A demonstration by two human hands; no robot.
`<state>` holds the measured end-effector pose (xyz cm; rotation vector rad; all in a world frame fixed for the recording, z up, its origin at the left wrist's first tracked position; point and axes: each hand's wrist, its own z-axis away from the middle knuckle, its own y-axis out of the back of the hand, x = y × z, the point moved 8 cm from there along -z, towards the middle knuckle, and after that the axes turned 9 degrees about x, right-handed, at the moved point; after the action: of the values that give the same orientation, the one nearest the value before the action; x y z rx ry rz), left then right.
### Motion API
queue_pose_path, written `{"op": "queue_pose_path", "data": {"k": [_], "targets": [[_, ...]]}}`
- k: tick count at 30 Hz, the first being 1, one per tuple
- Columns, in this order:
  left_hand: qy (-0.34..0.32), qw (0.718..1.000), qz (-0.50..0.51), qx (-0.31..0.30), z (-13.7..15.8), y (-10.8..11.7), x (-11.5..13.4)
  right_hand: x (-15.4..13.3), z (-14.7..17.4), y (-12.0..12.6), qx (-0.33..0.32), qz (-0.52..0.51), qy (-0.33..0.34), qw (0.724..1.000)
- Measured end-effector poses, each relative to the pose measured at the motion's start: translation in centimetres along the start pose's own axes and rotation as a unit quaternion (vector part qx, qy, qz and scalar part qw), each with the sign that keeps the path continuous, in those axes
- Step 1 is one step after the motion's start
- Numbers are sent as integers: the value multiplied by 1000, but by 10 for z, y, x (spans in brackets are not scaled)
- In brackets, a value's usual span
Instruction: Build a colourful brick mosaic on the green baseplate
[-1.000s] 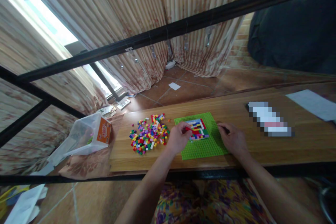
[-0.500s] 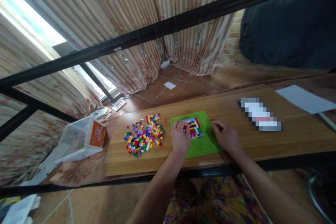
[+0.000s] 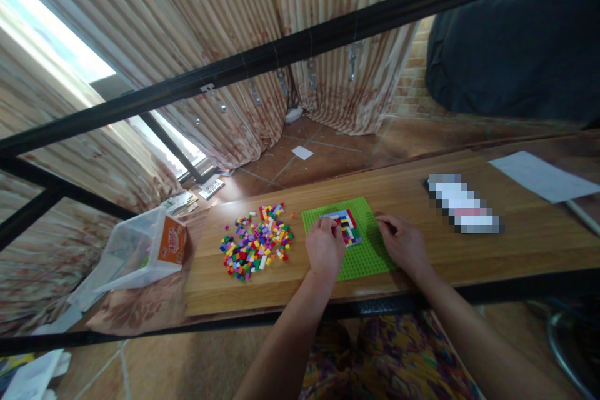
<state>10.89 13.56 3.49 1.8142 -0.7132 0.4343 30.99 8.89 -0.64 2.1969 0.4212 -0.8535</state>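
Note:
A green studded baseplate (image 3: pixel 370 259) lies on the wooden tabletop. On it is a flat patch of small coloured toy bricks (image 3: pixel 352 234), partly covered by my left hand (image 3: pixel 323 244). The left fingers are pinched over this patch around a small toy brick, mostly hidden by the fingertips. My right hand (image 3: pixel 405 240) is at the baseplate's right edge, thumb and forefinger closed together; whatever they hold, if anything, is too small to tell. To the left lies a loose pile of mixed toy bricks (image 3: pixel 257 240).
A clear plastic tub (image 3: pixel 135 256) with an orange label stands at the tabletop's left end. On the right lie a blurred-out phone-like object (image 3: pixel 464 203) and a white paper sheet (image 3: pixel 544 175). A black metal bar (image 3: pixel 262 62) crosses beyond the tabletop, before patterned curtains (image 3: pixel 225 6).
My left hand has shifted slightly right and turned over the brick patch; the red brick seen at its fingers is now mostly covered. My right hand stays nearly in place.

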Motion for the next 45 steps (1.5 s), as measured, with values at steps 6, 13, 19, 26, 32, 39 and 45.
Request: {"op": "queue_pose_path", "data": {"k": [6,13,19,26,32,39,45], "targets": [[29,999,34,-16,-7,-7,1,4,0,-2,-11,4,-6,1000],[56,989,125,-46,-8,-9,-1,2,0,-1,2,-1,-6,1000],[83,982,143,-90,-11,-8,-1,3,0,-1,-3,-4,-6,1000],[59,983,144,-98,-14,-10,-2,2,0,0,-4,2,-2,1000],[-71,994,66,-45,4,11,5,2,0,0,-2,5,-3,1000],[-188,976,-92,-52,34,8,16,4,2,0,4,6,5,1000],[-203,971,-119,-40,32,7,14,3,2,1,-4,10,10,1000]]}}
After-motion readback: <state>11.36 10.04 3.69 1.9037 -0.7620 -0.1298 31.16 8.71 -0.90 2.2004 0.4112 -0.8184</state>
